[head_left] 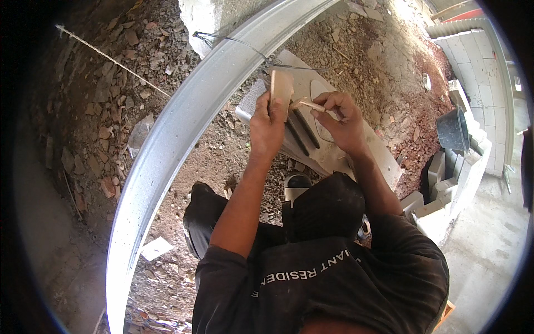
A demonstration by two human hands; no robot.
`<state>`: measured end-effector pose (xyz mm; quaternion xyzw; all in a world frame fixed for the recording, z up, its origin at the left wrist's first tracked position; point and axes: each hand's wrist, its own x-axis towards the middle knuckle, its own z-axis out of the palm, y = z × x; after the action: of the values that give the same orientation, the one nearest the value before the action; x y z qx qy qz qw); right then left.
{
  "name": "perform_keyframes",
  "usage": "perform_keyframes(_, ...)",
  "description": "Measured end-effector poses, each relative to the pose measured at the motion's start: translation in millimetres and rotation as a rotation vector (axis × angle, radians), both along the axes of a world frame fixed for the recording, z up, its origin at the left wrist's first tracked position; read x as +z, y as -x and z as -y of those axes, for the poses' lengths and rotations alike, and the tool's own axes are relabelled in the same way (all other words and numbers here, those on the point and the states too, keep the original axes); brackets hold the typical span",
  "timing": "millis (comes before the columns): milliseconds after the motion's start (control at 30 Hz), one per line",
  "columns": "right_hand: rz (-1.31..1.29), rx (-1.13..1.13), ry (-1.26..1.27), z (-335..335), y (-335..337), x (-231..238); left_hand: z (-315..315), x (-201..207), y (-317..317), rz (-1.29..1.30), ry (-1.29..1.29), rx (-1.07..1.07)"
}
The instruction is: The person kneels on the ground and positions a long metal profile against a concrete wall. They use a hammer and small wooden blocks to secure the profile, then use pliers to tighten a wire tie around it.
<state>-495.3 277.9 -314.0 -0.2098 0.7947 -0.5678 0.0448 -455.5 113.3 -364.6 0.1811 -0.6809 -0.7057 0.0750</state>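
Over rubble ground, head view: a person crouches on a building site and looks down at both hands, which work close together above a pale block.
Left hand [267, 125]: fingers closed around a flat wooden piece [281, 89], gripped by its lower part and held upright, edge toward the camera.
Right hand [339, 119]: fingers pinched narrowly on a thin wooden stick [309, 104], which lies roughly level with its free tip pointing left.
Stick and wooden piece: the stick's tip reaches the right side of the wooden piece; whether the two touch, I cannot tell.
Pale block [311, 139]: lies on the dirt directly under the hands, tilted, with long dark slots and an oval recess in its face.
Wire [233, 42]: a thin dark strand loops above the hands and runs past the top of the wooden piece.
Metal channel [167, 145]: a long galvanised profile sweeps from the upper middle down to the lower left, just left of the left forearm.
Ground [111, 100]: dry earth strewn with broken brick and stone chips; a thin pale rod [111, 58] lies across it at the upper left.
Bucket [453, 131]: a dark bucket sits at the right, beside stacked white blocks [445, 189].
Wall [478, 72]: white blockwork rises at the far right, well apart from the hands.
Legs: dark trousers and a dark shoe [297, 181] show beneath the arms.
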Motion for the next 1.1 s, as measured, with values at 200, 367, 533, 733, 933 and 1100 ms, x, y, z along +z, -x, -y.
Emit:
perform_keyframes(200, 0.278, -0.142, 0.158, 0, 3, 0, 4, -11, 2, -0.037, 0.565, -0.015)
perform_keyframes(367, 0.289, -0.214, 0.126, 3, 4, 2, 6, -18, 5, -0.192, 0.779, 0.187)
perform_keyframes(533, 0.294, -0.235, 0.165, 3, 5, 4, -1, 16, 1, -0.387, 0.76, 0.091)
perform_keyframes(733, 0.152, -0.346, 0.175, 0, 21, 7, -3, 0, -5, -0.419, 0.776, -0.064)
perform_keyframes(933, 0.191, -0.159, -0.184, -6, 61, -16, -4, 4, -9, -0.314, 0.561, -0.037)
perform_keyframes(1100, 0.098, -0.125, -0.446, 17, 84, -34, -2, 9, -14, -0.254, 0.41, -0.097)
